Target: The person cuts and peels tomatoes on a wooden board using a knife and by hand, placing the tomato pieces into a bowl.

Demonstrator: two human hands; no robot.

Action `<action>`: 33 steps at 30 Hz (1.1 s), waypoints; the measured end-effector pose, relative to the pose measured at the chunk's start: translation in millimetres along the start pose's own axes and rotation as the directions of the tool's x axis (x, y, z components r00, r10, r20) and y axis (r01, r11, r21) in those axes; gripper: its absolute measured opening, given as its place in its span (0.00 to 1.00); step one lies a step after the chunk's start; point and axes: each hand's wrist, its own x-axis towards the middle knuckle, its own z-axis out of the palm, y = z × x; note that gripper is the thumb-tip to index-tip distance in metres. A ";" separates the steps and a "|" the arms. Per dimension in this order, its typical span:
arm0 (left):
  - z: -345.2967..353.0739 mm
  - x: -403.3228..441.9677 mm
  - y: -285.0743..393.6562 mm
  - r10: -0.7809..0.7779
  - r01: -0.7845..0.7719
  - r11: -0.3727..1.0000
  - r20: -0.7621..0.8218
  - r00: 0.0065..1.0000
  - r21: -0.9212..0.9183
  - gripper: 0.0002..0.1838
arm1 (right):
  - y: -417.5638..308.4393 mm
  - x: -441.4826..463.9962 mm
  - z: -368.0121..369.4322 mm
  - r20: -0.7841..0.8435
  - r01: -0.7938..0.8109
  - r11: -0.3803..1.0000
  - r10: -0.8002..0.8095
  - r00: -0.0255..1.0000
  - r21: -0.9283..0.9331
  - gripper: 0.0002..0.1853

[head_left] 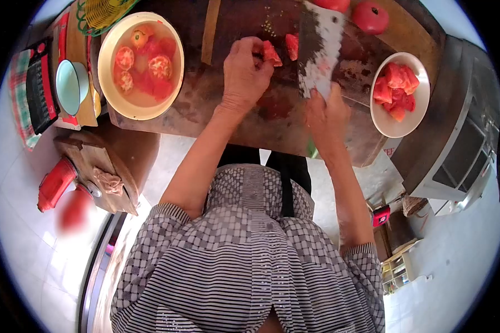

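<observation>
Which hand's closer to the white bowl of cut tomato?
Right: the right hand, gripping the cleaver, is just left of the white bowl; the left hand is farther left, holding a tomato piece.

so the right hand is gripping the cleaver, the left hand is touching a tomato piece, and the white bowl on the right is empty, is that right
Not quite: the head view shows the white bowl holding red tomato chunks. The right hand does grip the cleaver, and the left hand touches a tomato piece.

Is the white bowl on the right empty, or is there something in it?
Not empty: red tomato chunks are heaped inside the white bowl.
</observation>
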 end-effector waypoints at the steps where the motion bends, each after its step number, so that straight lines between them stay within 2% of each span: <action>1: -1.7 -1.4 3.2 0.001 -0.002 0.999 0.027 1.000 0.049 0.22 | 8.9 -11.2 -5.2 -0.014 0.009 0.997 -0.008 1.000 0.077 0.08; 3: -3.1 0.5 14.0 0.012 -0.022 0.990 0.074 0.997 0.136 0.27 | 17.6 -30.8 -11.5 -0.021 -0.058 0.959 0.066 0.998 0.277 0.07; 5: 0.0 2.5 23.4 0.123 -0.155 0.948 0.130 0.984 0.279 0.32 | 21.7 -54.8 -15.0 0.045 -0.218 0.833 0.227 0.973 0.509 0.07; 6: 1.9 4.2 28.0 0.174 -0.222 0.911 0.164 0.971 0.347 0.35 | 28.0 -64.8 -11.6 0.051 -0.241 0.751 0.267 0.962 0.615 0.07; 9: 5.2 14.1 42.1 0.109 -0.197 0.907 0.243 0.964 0.373 0.37 | 36.9 -70.4 0.7 0.072 -0.312 0.598 0.391 0.918 0.738 0.10; 13: 13.5 29.3 53.6 0.199 -0.339 0.846 0.346 0.917 0.411 0.39 | 38.3 -47.0 -2.1 0.130 -0.286 0.497 0.325 0.937 0.819 0.10; 16: 16.4 40.8 56.9 0.241 -0.430 0.803 0.435 0.867 0.412 0.39 | 37.5 -25.0 3.1 0.149 -0.262 0.522 0.249 0.957 0.812 0.09; 19: 19.5 48.2 60.5 0.264 -0.475 0.815 0.517 0.814 0.331 0.38 | 31.3 -17.8 6.0 0.184 -0.308 0.546 0.271 0.945 0.779 0.07; 21: 21.4 53.7 59.5 0.271 -0.467 0.851 0.563 0.781 0.239 0.37 | 49.5 -21.9 26.4 0.051 -0.128 0.780 0.122 0.991 0.613 0.06; 23: 21.8 53.5 61.8 0.322 -0.474 0.864 0.540 0.778 0.168 0.35 | 42.4 -21.8 19.2 0.054 -0.100 0.794 0.085 0.995 0.600 0.05; 24: 16.6 51.8 65.6 0.324 -0.468 0.871 0.539 0.777 0.151 0.35 | 26.8 -24.7 9.6 0.122 -0.196 0.690 0.156 0.980 0.697 0.06; 27: 14.5 34.8 97.4 0.326 -0.435 0.897 0.542 0.775 0.082 0.33 | 5.7 -43.5 -13.0 0.137 -0.262 0.666 0.236 0.962 0.698 0.06; 29: 17.0 27.4 111.2 0.357 -0.436 0.900 0.538 0.764 0.021 0.33 | 14.2 -62.3 -20.9 -0.003 -0.116 0.890 0.131 0.991 0.441 0.06; 31: 32.4 18.7 130.1 0.421 -0.467 0.883 0.519 0.743 -0.048 0.33 | 17.5 -77.5 -42.6 -0.099 -0.051 0.956 0.083 0.992 0.289 0.07; 33: 54.8 9.2 142.6 0.480 -0.457 0.872 0.494 0.725 -0.176 0.33 | 4.8 -87.2 -71.2 -0.129 -0.185 0.795 0.313 0.941 0.578 0.08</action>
